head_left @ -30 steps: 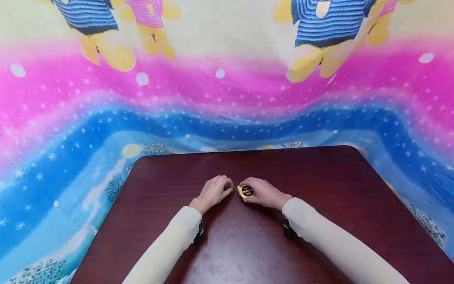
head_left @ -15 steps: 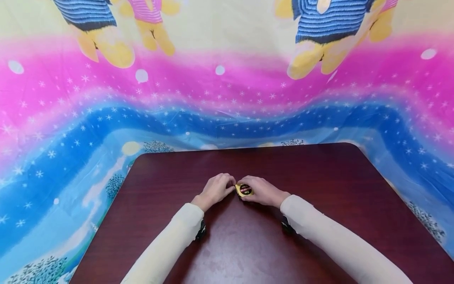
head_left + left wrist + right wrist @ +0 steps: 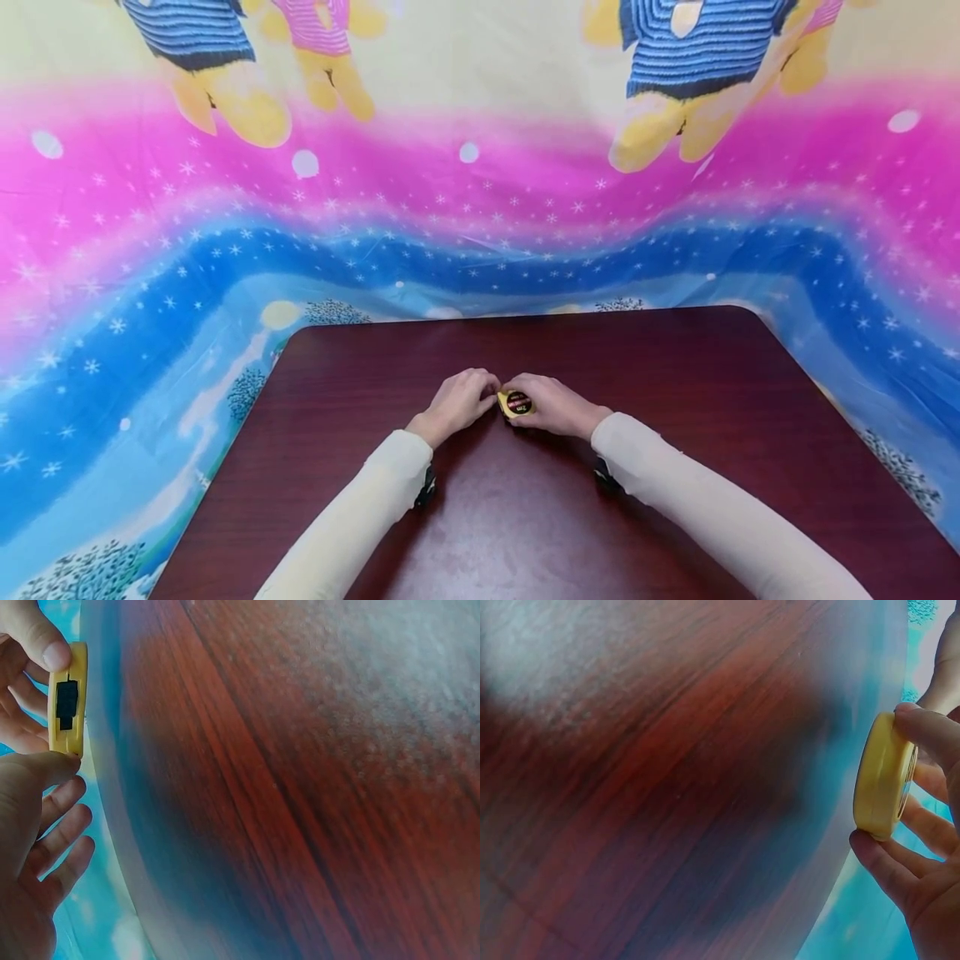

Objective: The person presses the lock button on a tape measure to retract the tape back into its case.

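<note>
Over the table, in the head view, my right hand (image 3: 553, 406) holds a small yellow tape measure (image 3: 517, 404) with a round black label reading 2m. Its digits grip the case at opposite edges, as the right wrist view shows. My left hand (image 3: 459, 402) meets the tape measure's left side. In the left wrist view its thumb and forefinger pinch at the lower end of the case, where the blade's tip is hidden by them. The other left fingers (image 3: 64, 832) are loosely curled. A black piece (image 3: 67, 701) sits on the case's narrow side.
A dark reddish-brown table (image 3: 480, 517) with rounded far corners lies under both hands. Behind it hangs a cloth backdrop (image 3: 468, 200) in pink and blue, printed with bears and snowflakes. Dark wrist devices (image 3: 425, 487) show below the cream sleeves (image 3: 352, 517).
A second ago a short length of metal blade showed between the left fingers and the case. That gap has closed, with the hands slightly nearer each other; over the last half second they barely move.
</note>
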Motion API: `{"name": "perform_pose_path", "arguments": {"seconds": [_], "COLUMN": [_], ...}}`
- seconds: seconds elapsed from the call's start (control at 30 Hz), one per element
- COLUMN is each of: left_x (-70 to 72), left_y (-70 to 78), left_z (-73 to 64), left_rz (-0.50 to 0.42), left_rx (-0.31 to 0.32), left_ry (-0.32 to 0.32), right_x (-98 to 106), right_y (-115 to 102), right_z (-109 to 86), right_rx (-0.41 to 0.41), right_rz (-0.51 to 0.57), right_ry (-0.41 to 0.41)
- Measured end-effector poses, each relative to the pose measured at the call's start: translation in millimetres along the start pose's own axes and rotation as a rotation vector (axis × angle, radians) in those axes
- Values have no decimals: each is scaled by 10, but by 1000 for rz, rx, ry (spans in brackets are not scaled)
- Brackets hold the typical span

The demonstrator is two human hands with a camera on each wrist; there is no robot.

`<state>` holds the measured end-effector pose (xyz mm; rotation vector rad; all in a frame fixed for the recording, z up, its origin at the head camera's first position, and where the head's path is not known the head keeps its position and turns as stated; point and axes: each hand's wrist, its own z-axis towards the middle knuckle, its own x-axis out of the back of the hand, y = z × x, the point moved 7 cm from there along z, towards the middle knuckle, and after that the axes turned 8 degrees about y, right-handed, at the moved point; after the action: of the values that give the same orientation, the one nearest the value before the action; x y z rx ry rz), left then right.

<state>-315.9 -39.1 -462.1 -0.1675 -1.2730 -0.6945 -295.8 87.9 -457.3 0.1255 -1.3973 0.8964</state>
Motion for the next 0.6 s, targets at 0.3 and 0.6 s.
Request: {"name": "perform_pose_path", "arguments": {"seconds": [0.3,0.6], "left_x": [2,70], "left_y": [-8,-75], "left_z": [-33,4], "left_rz": [-1,-7], "left_rx": [12,29], "left_ry": [-9,13], "right_x": [-18,84], "right_y": [-26,-25], "right_z": [-24,37], "right_rx": [-27,-22], "right_rz": [2,-7], "right_ry": [-17,-6]}}
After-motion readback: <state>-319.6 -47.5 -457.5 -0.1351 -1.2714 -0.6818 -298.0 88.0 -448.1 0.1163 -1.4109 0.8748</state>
